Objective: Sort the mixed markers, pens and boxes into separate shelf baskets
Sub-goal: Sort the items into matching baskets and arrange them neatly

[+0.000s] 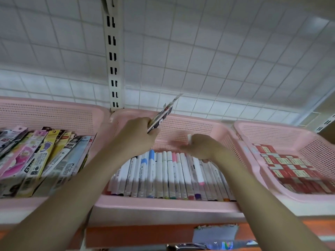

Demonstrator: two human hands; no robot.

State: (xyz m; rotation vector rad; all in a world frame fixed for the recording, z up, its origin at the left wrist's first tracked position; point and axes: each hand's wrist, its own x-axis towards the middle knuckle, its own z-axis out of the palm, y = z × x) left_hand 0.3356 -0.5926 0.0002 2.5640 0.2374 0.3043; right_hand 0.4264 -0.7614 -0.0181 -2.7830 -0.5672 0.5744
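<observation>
Three pink baskets stand side by side on a shelf. The middle basket (181, 203) holds a row of several white markers (170, 176) with coloured caps. My left hand (134, 136) grips a flat carded pen pack (163, 115) that sticks up and to the right above the middle basket. My right hand (201, 146) hovers over the markers at the back of that basket and pinches a small white object (189, 138), blurred by motion. The left basket (54, 113) holds several carded pen packs (41, 160). The right basket (282, 131) holds several small red and white boxes (290, 169).
A white wire-grid back panel (217, 60) and a slotted shelf upright (112, 57) rise behind the baskets. An orange shelf edge (137, 234) with a grey price tag (215, 232) runs below.
</observation>
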